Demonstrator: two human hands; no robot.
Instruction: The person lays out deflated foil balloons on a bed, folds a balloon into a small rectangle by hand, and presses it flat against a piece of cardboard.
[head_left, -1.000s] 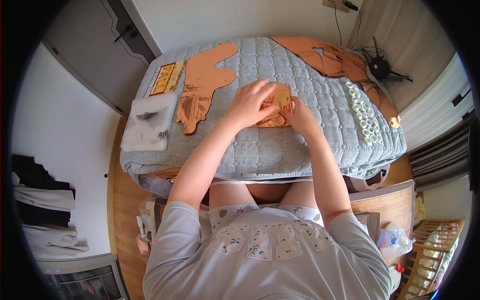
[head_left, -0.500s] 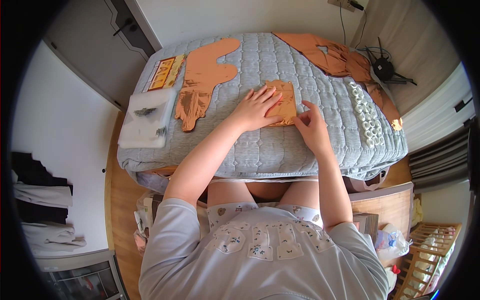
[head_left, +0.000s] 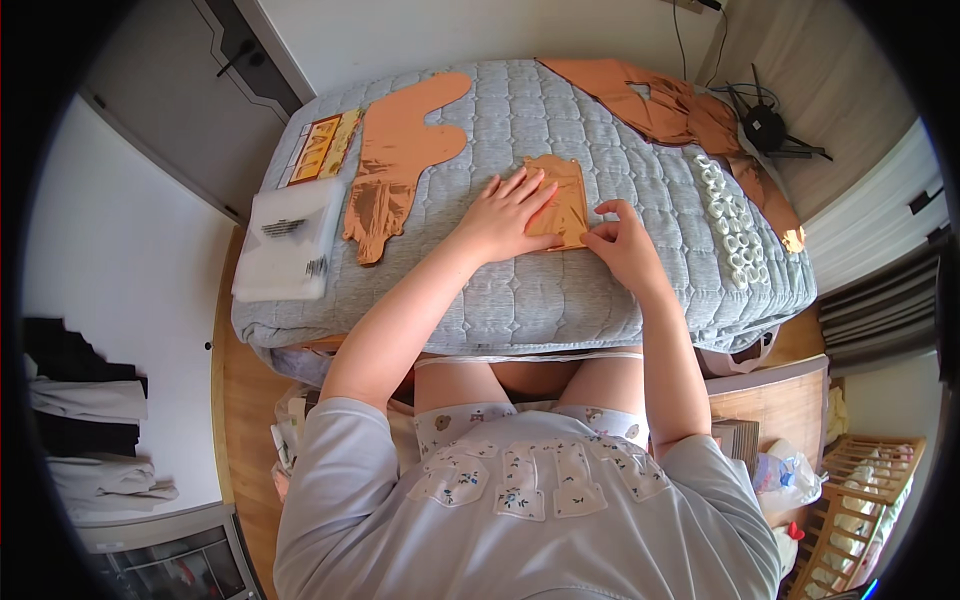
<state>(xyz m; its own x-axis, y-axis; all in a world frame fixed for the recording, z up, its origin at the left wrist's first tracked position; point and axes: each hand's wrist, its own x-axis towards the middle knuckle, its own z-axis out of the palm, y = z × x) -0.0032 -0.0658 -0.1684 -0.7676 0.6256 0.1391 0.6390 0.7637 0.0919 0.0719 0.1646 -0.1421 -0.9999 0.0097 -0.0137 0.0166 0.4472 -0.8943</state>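
A folded, flat orange-copper foil balloon [head_left: 568,200] lies on the quilted bed, its surface creased and shiny. My left hand [head_left: 503,218] rests flat on its left side with the fingers spread. At the near right corner, my right hand [head_left: 625,245] is curled, thumb and a finger meeting at the foil's edge while the index finger arches above. Part of the balloon is hidden under my left hand. To the left, another flat foil balloon [head_left: 400,140] is laid out lengthwise, wrinkled at its near end.
On the bed's left are a translucent plastic packet [head_left: 285,240] and a printed picture sheet [head_left: 322,150]. A large crumpled foil piece [head_left: 650,105] spans the far right, beside several white ribbon rolls [head_left: 735,225]. A black router [head_left: 765,130] stands behind the right edge.
The view has shifted slightly. My left hand stays spread on the foil, and my right hand remains at its near right corner with barely any movement.
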